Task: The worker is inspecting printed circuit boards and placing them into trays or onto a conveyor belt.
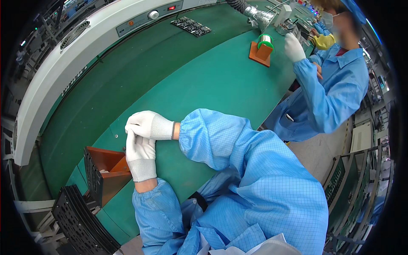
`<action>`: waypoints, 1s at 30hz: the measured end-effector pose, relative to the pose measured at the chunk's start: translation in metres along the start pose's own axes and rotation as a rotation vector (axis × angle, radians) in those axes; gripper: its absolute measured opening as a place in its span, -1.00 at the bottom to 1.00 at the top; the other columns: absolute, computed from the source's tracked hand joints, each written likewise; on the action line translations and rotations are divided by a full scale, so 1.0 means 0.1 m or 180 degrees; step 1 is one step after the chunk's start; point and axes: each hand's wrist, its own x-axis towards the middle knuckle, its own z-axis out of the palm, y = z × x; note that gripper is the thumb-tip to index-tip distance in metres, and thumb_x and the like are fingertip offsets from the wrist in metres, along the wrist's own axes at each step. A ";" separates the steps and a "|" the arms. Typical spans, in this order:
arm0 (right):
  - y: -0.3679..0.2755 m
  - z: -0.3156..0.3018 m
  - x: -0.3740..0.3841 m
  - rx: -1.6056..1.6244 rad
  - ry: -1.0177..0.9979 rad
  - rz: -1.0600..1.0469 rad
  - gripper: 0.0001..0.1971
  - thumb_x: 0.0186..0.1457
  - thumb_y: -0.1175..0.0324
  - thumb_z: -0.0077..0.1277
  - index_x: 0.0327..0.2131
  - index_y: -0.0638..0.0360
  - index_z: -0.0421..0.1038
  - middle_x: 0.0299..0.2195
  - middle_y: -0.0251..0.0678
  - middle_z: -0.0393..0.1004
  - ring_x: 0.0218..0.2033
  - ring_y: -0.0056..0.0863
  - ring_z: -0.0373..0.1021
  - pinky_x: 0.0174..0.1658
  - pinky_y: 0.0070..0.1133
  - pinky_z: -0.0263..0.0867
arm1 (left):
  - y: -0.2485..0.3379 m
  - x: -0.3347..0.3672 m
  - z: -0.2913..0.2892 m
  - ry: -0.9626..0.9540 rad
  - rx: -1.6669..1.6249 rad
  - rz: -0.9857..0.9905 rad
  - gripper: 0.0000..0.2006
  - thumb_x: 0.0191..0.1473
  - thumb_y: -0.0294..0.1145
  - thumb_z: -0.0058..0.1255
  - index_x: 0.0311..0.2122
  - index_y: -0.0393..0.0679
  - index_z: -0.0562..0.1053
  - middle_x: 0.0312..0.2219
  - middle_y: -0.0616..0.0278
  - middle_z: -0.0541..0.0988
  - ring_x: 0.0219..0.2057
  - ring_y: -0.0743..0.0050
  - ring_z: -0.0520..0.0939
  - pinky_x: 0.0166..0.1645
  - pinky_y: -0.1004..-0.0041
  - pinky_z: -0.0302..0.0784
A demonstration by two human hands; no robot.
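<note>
Both my hands wear white knit gloves and meet above the green table (212, 85), left of the middle. My right hand (151, 125) reaches across from the right, its fingers bent and pinched together at the left end. Just below and touching it, my left hand (141, 157) points upward with its thumb raised against the right fingers; its other fingers are mostly hidden. Whatever lies between the fingertips is too small or covered to make out. Close beside the left hand stands an orange-brown bin with a black front (102, 182), with a small pale item inside.
Black slotted racks (80, 221) stand at the lower left. A white curved machine housing (91, 40) arches over the far side. Beyond lie circuit boards (191, 26) and a wire spool (266, 40) on an orange-brown stand (260, 55). A co-worker (335, 85) in blue is at right.
</note>
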 end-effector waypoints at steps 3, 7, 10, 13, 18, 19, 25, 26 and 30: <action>0.04 -0.02 0.09 0.0014 0.0005 -0.0014 -0.74 0.06 0.21 -0.10 -0.43 0.20 0.49 -0.44 -0.16 0.50 -0.36 -0.19 0.43 -0.21 -0.39 0.35 | 0.03 0.10 0.01 0.0086 -0.0003 -0.0004 -0.60 0.24 -0.24 -0.19 0.04 -0.35 0.22 -0.02 -0.04 0.38 0.00 0.19 0.46 0.04 0.31 0.46; 0.00 -0.03 0.05 0.0018 0.0044 0.0012 -0.74 0.06 0.22 -0.09 -0.42 0.19 0.49 -0.43 -0.18 0.50 -0.36 -0.22 0.43 -0.22 -0.42 0.36 | 0.03 0.03 0.09 0.0070 0.0020 -0.0023 -0.59 0.24 -0.23 -0.19 0.05 -0.34 0.22 -0.02 -0.04 0.38 0.01 0.19 0.46 0.05 0.31 0.46; -0.09 -0.02 -0.02 0.0001 0.0007 0.0024 -0.75 0.06 0.22 -0.09 -0.42 0.19 0.50 -0.43 -0.19 0.51 -0.36 -0.23 0.44 -0.21 -0.43 0.37 | 0.03 -0.07 0.09 0.0070 -0.0016 -0.0023 -0.60 0.23 -0.24 -0.19 0.05 -0.33 0.23 -0.01 -0.04 0.38 0.01 0.19 0.46 0.05 0.30 0.47; -0.15 -0.03 -0.10 0.0034 -0.0014 -0.0014 -0.75 0.06 0.23 -0.09 -0.42 0.19 0.50 -0.42 -0.19 0.51 -0.35 -0.23 0.44 -0.21 -0.43 0.37 | 0.02 -0.16 0.12 0.0056 0.0017 -0.0024 -0.60 0.23 -0.24 -0.19 0.05 -0.33 0.24 -0.02 -0.03 0.39 0.01 0.19 0.46 0.05 0.30 0.47; -0.13 -0.03 -0.11 -0.0020 -0.0042 -0.0012 -0.75 0.06 0.23 -0.09 -0.42 0.19 0.49 -0.42 -0.19 0.50 -0.34 -0.22 0.43 -0.20 -0.43 0.36 | 0.01 -0.18 0.10 0.0110 0.0044 -0.0025 -0.62 0.24 -0.26 -0.20 0.05 -0.32 0.24 -0.03 -0.03 0.40 0.00 0.19 0.47 0.05 0.30 0.46; -0.13 -0.02 -0.10 -0.0038 -0.0043 -0.0069 -0.75 0.06 0.23 -0.09 -0.42 0.19 0.49 -0.43 -0.18 0.50 -0.35 -0.22 0.43 -0.21 -0.42 0.36 | 0.01 -0.19 0.11 0.0117 0.0036 -0.0027 -0.63 0.24 -0.27 -0.20 0.04 -0.32 0.24 -0.03 -0.02 0.40 0.00 0.20 0.47 0.06 0.30 0.46; -0.15 0.04 -0.12 -0.0053 -0.0033 -0.0168 -0.76 0.07 0.24 -0.10 -0.43 0.21 0.47 -0.44 -0.18 0.49 -0.35 -0.22 0.42 -0.21 -0.42 0.35 | 0.05 -0.21 0.05 0.0118 -0.0021 -0.0052 -0.65 0.23 -0.29 -0.19 0.02 -0.30 0.25 -0.03 -0.01 0.40 0.00 0.20 0.47 0.06 0.30 0.45; -0.15 0.05 -0.12 -0.0078 -0.0009 -0.0196 -0.76 0.07 0.25 -0.10 -0.43 0.21 0.47 -0.44 -0.18 0.49 -0.35 -0.23 0.42 -0.22 -0.43 0.35 | 0.05 -0.20 0.04 0.0112 -0.0035 -0.0074 -0.66 0.23 -0.30 -0.19 0.02 -0.29 0.25 -0.03 -0.01 0.40 0.00 0.21 0.47 0.06 0.30 0.45; -0.15 0.08 -0.12 -0.0083 -0.0019 -0.0206 -0.77 0.07 0.25 -0.10 -0.43 0.19 0.47 -0.44 -0.19 0.49 -0.35 -0.24 0.42 -0.22 -0.45 0.36 | 0.07 -0.20 -0.01 0.0060 -0.0051 -0.0099 -0.66 0.23 -0.30 -0.18 0.02 -0.28 0.25 -0.03 -0.01 0.40 0.01 0.21 0.47 0.06 0.30 0.46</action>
